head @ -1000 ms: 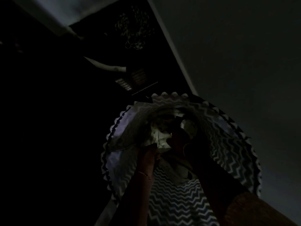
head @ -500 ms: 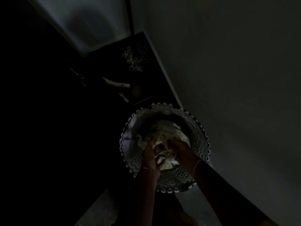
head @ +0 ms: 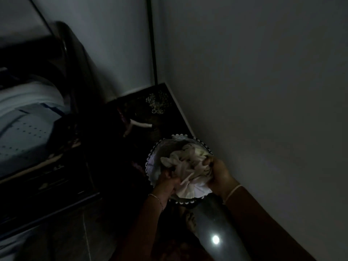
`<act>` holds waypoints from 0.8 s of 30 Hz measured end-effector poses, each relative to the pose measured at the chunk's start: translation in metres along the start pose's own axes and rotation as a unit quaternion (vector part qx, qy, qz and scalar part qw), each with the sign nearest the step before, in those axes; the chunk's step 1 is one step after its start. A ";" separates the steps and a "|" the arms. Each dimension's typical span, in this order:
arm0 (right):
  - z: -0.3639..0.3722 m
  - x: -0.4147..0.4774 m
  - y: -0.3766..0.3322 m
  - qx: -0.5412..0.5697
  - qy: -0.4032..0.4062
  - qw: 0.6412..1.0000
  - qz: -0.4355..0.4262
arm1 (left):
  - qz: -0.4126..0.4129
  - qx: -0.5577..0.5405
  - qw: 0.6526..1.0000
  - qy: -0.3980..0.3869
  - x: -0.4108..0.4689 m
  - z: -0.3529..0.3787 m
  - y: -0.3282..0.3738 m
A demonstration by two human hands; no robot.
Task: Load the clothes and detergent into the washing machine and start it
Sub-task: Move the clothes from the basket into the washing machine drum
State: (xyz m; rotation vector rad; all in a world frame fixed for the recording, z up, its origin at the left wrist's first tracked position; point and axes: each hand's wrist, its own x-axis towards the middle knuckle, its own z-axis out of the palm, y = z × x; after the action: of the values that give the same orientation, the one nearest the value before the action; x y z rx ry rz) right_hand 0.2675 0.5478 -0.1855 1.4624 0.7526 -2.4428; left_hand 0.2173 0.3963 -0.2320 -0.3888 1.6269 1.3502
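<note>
The room is very dim. A round laundry basket with a zigzag-trimmed rim stands on the floor by the right wall. A bundle of pale clothes is bunched above its opening. My left hand grips the bundle from the left and my right hand grips it from the right. The top-loading washing machine is at the far left, its perforated drum showing under a raised dark lid.
A plain wall runs along the right, meeting another wall at a corner with a dark vertical pipe. A dark patterned mat and a pale curved object lie in the corner. A light reflects on the glossy floor.
The view has pulled back and up, so the basket looks smaller and the washing machine has come into sight. Both hands have lifted the bundle of clothes higher out of the basket.
</note>
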 end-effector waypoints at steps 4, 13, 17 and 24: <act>0.016 -0.043 -0.004 0.013 -0.043 0.999 -0.022 | 0.055 0.032 0.997 -0.046 -0.041 0.000 0.021; 0.039 -0.119 -0.025 0.025 -0.107 0.991 -0.079 | 0.197 0.237 0.948 -0.080 -0.087 -0.022 0.026; 0.052 -0.149 -0.032 0.027 -0.158 0.982 -0.099 | 0.260 0.319 0.906 -0.103 -0.110 -0.015 0.040; 0.091 -0.180 -0.047 0.060 -0.237 0.961 -0.133 | 0.256 0.275 0.926 -0.038 -0.116 -0.003 0.076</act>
State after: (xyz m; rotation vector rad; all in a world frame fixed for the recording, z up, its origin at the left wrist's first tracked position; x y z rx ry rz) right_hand 0.2663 0.5247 0.0203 0.7818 0.7378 -2.9190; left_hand 0.2172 0.3828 -0.0936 0.4490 2.0317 1.1731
